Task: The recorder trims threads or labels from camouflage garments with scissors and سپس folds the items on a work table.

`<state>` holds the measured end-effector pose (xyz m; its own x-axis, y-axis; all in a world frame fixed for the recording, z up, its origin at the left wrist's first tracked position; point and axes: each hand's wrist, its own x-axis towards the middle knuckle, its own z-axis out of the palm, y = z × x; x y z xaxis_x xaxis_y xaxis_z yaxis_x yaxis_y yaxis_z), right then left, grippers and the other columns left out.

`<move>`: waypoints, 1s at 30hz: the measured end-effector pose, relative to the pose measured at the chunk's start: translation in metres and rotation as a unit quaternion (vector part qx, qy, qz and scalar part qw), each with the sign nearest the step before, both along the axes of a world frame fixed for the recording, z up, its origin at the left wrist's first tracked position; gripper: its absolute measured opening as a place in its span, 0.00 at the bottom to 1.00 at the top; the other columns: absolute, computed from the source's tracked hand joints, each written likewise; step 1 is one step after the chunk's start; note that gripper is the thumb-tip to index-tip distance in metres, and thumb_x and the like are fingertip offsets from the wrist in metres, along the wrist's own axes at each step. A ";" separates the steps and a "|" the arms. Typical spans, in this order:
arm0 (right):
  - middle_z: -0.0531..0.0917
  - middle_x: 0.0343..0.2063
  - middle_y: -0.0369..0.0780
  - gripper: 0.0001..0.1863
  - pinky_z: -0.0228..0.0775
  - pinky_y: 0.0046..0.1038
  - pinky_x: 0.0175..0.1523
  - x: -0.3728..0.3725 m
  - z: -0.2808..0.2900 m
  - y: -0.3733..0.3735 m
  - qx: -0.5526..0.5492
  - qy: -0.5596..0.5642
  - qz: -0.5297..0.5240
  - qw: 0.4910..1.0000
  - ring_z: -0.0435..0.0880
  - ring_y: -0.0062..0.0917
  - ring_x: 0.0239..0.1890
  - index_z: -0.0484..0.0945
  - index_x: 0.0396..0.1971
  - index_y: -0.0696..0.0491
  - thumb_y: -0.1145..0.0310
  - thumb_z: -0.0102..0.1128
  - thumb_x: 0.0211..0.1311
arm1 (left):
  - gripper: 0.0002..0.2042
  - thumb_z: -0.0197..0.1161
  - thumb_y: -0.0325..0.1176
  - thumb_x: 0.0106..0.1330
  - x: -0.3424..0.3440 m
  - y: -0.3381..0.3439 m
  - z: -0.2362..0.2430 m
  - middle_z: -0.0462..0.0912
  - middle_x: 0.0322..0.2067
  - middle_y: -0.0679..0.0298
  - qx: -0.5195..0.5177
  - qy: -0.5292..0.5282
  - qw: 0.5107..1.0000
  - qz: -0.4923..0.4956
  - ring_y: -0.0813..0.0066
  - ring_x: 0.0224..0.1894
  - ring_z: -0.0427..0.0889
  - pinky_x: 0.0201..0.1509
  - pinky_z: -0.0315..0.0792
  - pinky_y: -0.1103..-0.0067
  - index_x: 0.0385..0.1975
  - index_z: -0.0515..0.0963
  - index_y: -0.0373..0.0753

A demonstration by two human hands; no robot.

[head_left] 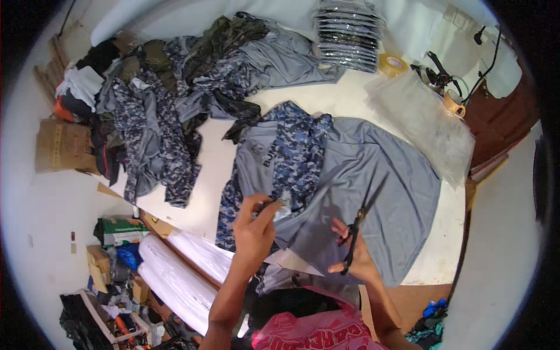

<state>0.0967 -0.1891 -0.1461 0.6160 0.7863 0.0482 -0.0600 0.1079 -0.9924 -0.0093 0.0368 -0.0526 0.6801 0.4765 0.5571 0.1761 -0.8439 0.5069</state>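
A: Where does the garment (pixel 350 175) lie from your hands?

B: It's spread over the white bench (pixel 344 96), grey with a camouflage panel, reaching well beyond my fingertips. My left hand (pixel 255 227) is over its patterned side, thumb and fingers pinching a small pale scrap (pixel 283 211), too blurred for me to identify.

A: And the right?

B: My right hand (pixel 363 259) is over the plain grey part, near the closer edge. It holds the dark scissors (pixel 360 217) by the handles, thumb well apart from the fingers. The blades point away from me; I can't tell whether they touch cloth.

A: I'd like the containers too.

B: A cardboard box (pixel 64 144) stands far left, beside the clothes heap (pixel 151 111), its inside hidden from me. At lower left, a white-edged crate (pixel 98 318) holds jumbled items, some orange. Clear plastic packets (pixel 348 38) are stacked at the back with dark folded contents. I can't see into the orange-tan cup (pixel 454 105) on the right.
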 end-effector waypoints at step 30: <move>0.81 0.40 0.43 0.27 0.68 0.18 0.34 0.004 0.019 -0.011 0.078 0.231 -0.025 0.970 0.75 0.14 0.27 0.66 0.30 0.50 0.80 0.79 0.37 | 0.11 0.63 0.20 0.61 0.095 0.021 0.060 0.79 0.42 0.65 -0.598 0.115 0.744 -0.274 0.84 0.35 0.80 0.38 0.79 0.87 0.43 0.78 0.35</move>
